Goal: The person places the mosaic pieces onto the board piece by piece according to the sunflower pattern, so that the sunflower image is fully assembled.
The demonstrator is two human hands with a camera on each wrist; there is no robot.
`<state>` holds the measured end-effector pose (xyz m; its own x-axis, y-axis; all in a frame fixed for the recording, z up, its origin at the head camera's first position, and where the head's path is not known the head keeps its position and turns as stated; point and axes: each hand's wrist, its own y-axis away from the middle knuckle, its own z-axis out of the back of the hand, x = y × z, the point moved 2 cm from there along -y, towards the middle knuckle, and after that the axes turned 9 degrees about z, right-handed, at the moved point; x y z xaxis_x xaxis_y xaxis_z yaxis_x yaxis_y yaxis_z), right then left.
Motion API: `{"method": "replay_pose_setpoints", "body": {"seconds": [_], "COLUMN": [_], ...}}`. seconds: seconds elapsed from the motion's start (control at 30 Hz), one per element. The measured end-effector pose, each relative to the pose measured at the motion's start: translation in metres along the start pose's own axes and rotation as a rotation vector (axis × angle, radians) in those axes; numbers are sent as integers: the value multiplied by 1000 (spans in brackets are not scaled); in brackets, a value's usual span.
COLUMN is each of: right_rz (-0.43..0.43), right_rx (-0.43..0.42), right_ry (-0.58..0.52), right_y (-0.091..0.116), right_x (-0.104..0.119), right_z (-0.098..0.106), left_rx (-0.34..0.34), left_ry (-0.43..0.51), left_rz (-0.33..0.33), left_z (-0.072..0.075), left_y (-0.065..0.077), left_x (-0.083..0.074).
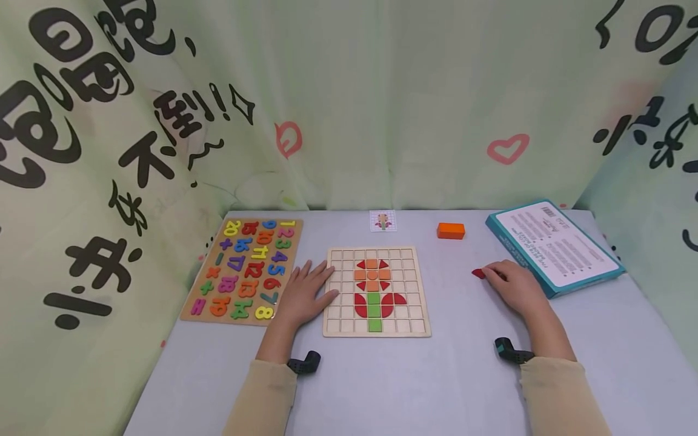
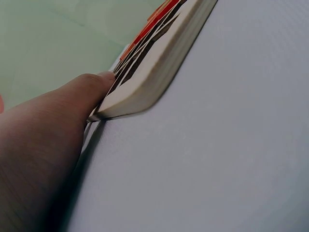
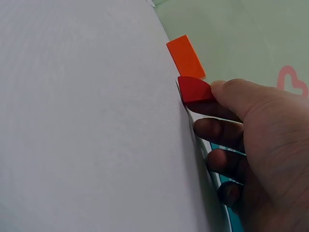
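My right hand (image 1: 511, 284) pinches a small red quarter-round tile (image 3: 194, 90) between thumb and forefinger, low over the table to the right of the board. My left hand (image 1: 306, 295) lies with fingers spread at the left edge of a square wooden grid board (image 1: 342, 324); in the left wrist view its thumb (image 2: 96, 87) touches the board's corner. On the board, orange, red and green tiles form a flower, with two red pieces making a leaf left of the green stem (image 1: 374, 312) and more red pieces to its right.
A small card (image 1: 383, 221) with a flower picture lies behind the board. An orange block (image 1: 451, 231) sits at the back. At right is a teal-edged box (image 1: 561, 248). A wooden number board (image 1: 240, 272) lies at left, partly beneath or beside my left hand. A curtain (image 1: 349, 109) hangs behind.
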<state>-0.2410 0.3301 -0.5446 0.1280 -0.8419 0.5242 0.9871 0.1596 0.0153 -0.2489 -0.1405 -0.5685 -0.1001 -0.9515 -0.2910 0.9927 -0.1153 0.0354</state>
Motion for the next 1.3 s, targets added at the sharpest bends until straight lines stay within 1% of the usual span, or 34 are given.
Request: {"method": "replay_pose_setpoints", "body": {"seconds": [0.17, 0.27, 0.7, 0.83, 0.97, 1.13, 1.3], "right_rz": [-38, -51, -23, 14, 51, 84, 127], "right_rx": [-3, -3, 11, 10, 14, 20, 27], "right_ry": [-16, -6, 51, 38, 25, 17, -8], "right_y": [-1, -3, -6, -7, -10, -13, -17], "right_x": [0, -1, 2, 12, 27, 46, 69], "right_z": [-1, -3, -7, -6, -7, -13, -19], "left_rx": [-1, -1, 2, 3, 1, -1, 2], "left_ry": [-5, -5, -1, -1, 0, 8, 0], "left_rz": [-2, -1, 14, 15, 11, 13, 14], "left_z": [-1, -1, -2, -1, 1, 3, 2], "left_y": [-1, -1, 0, -1, 0, 2, 1], "left_x": [0, 1, 2, 0, -1, -2, -2]}}
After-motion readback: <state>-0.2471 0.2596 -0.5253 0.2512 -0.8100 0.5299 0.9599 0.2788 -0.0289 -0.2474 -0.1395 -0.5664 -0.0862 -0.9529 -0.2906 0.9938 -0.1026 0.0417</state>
